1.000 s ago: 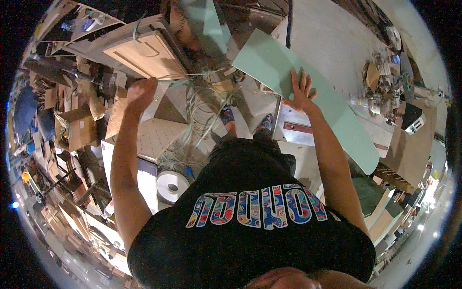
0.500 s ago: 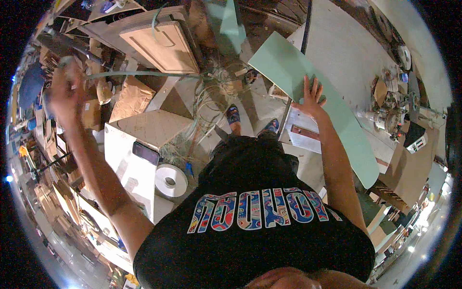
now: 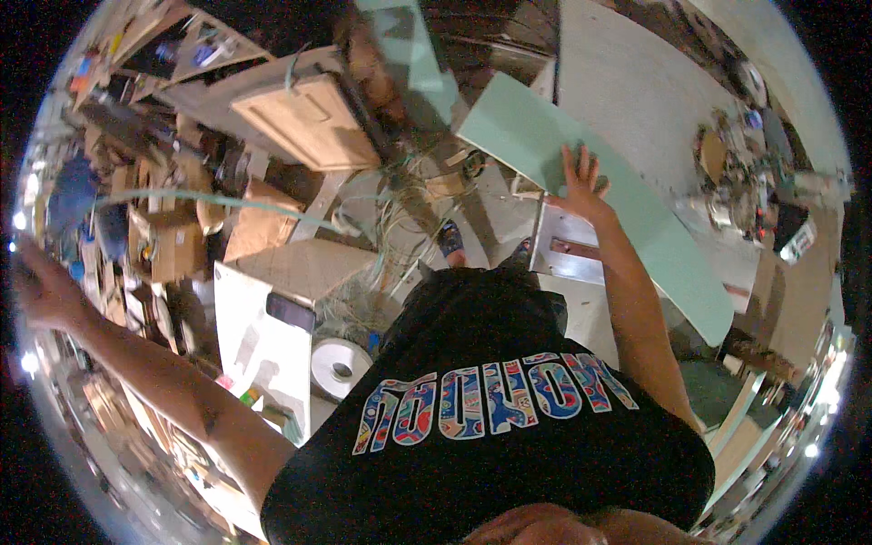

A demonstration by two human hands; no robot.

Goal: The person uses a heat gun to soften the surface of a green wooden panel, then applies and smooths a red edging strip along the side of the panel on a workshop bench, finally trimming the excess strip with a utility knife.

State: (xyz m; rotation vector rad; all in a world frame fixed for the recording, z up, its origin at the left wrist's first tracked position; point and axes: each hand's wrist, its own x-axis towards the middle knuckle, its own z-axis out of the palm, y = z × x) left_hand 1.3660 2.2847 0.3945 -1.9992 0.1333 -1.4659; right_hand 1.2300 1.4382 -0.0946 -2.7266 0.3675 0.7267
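Observation:
My right hand (image 3: 584,188) lies with its fingers spread on a long pale-green board (image 3: 627,204), which has one rounded end and slants from the upper middle down to the right. My left arm reaches far out to the left. The left hand (image 3: 44,289) is dark and blurred at the picture's rim, so its fingers cannot be made out. A thin pale-green strip (image 3: 209,196) curves through the air above the cardboard boxes, its left end apart from the left hand as far as I can see.
A white-sided box (image 3: 245,313) carries a phone (image 3: 290,312) beside a white roll of tape (image 3: 341,368). Wooden panels (image 3: 309,123) lean at the upper left. Tangled strips (image 3: 400,204) litter the floor near my feet. A cardboard box (image 3: 168,243) stands left.
My left hand has swung outward, left and down, to the rim. The green strip, earlier stretched from near that hand, now bows loosely. My right hand stays on the board.

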